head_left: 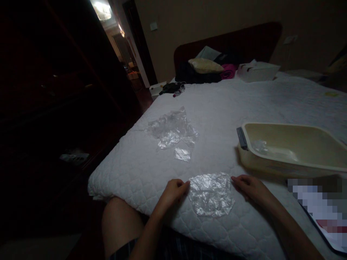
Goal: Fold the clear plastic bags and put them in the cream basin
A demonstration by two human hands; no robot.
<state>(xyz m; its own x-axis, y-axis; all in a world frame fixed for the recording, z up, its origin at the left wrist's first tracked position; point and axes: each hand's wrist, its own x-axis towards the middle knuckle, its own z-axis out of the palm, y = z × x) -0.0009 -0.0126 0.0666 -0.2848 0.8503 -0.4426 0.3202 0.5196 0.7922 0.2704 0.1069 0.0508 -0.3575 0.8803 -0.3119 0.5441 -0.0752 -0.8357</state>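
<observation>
Spread between my hands on the white quilted bed is a clear plastic bag (211,195), crinkled and shiny. My left hand (176,191) pinches its upper left corner between thumb and fingers. At the opposite upper corner, my right hand (248,186) pinches the plastic the same way. A small folded piece of clear plastic (182,154) lies just beyond the bag. Farther up sits a loose, rumpled heap of clear plastic (173,128).
A cream plastic bin (282,168) with a grey handle clip stands at the right, some clear plastic (259,146) inside. Below it lies a blurred flat item (320,213). Pillows (206,66) and a white box (257,71) rest by the headboard. The bed's left edge drops to dark floor.
</observation>
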